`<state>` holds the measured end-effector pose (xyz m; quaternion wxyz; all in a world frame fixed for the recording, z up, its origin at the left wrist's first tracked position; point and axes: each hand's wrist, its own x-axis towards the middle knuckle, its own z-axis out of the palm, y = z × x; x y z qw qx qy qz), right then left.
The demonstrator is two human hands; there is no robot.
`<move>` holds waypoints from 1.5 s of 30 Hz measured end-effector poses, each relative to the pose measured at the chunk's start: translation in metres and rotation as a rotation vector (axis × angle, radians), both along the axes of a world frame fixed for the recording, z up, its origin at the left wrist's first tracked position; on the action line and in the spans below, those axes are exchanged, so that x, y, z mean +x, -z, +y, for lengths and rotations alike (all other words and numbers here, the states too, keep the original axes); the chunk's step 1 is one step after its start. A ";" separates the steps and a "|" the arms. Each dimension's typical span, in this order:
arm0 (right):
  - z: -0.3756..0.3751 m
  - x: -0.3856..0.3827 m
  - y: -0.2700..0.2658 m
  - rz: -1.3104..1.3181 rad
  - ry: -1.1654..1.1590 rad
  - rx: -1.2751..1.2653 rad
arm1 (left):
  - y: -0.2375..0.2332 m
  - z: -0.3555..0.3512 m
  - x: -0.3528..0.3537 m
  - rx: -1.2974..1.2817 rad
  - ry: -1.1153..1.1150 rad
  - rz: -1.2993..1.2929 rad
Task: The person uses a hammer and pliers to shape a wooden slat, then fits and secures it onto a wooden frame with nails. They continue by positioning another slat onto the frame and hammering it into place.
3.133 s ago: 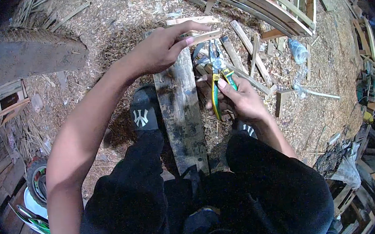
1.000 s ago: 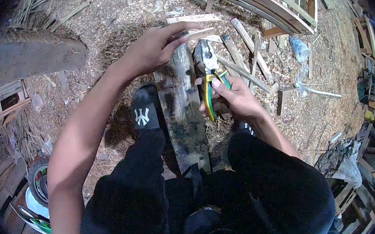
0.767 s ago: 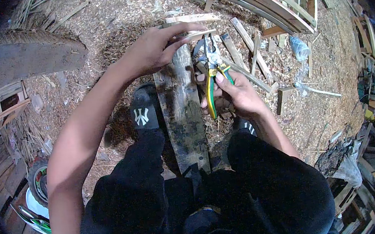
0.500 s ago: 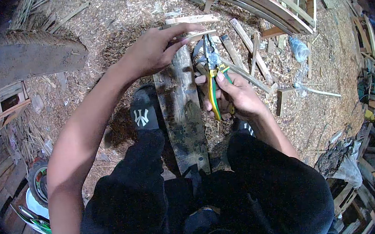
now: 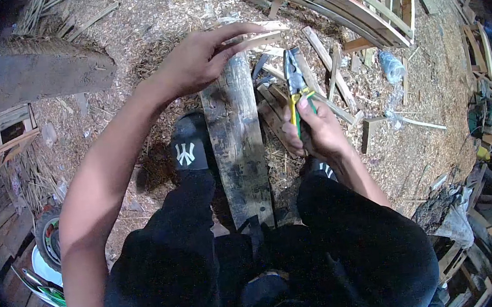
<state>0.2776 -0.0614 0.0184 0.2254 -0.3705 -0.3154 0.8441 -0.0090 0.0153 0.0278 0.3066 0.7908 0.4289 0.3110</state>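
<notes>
Between the thumb and fingers of my left hand (image 5: 196, 62) is a small pale wood piece (image 5: 263, 40), held over the far end of a worn wooden beam (image 5: 238, 148). My right hand (image 5: 314, 126) is wrapped round pliers (image 5: 294, 81) with yellow and green handles. The pliers point up and away, their jaws apart from the wood piece and to its lower right. The beam runs between my feet toward my lap.
A slatted wooden frame (image 5: 341, 2) lies at the upper right. Loose wood strips (image 5: 329, 62) and a plastic bottle (image 5: 391, 66) are on the chip-covered ground. A thick slab (image 5: 49, 77) is at the left, above a small wooden box frame (image 5: 14, 133).
The pliers have moved right and slightly down, away from the wood piece, and their handles are closer together. My left hand has shifted slightly with the piece still in it.
</notes>
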 end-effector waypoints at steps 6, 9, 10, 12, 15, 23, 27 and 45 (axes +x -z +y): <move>-0.002 -0.012 -0.008 -0.213 -0.070 0.123 | -0.003 -0.008 0.006 -0.335 -0.001 0.036; 0.001 -0.013 -0.004 -0.310 -0.089 0.180 | -0.013 -0.009 0.009 -0.463 -0.007 -0.014; 0.001 -0.014 -0.004 -0.311 -0.091 0.182 | -0.012 -0.009 0.009 -0.462 -0.009 -0.015; 0.001 -0.015 -0.004 -0.310 -0.063 0.202 | -0.009 -0.010 0.010 -0.466 -0.022 -0.073; 0.000 -0.015 0.006 -0.293 -0.025 0.265 | -0.006 -0.007 0.011 -0.420 -0.024 -0.030; 0.011 -0.015 0.007 -0.244 0.060 0.274 | -0.015 -0.012 0.020 -0.672 0.006 -0.277; 0.016 -0.013 0.000 -0.209 0.032 0.351 | -0.006 -0.012 0.025 -0.716 0.038 -0.456; 0.014 -0.014 -0.018 -0.055 -0.047 0.127 | -0.013 -0.013 0.017 -0.925 0.176 -0.413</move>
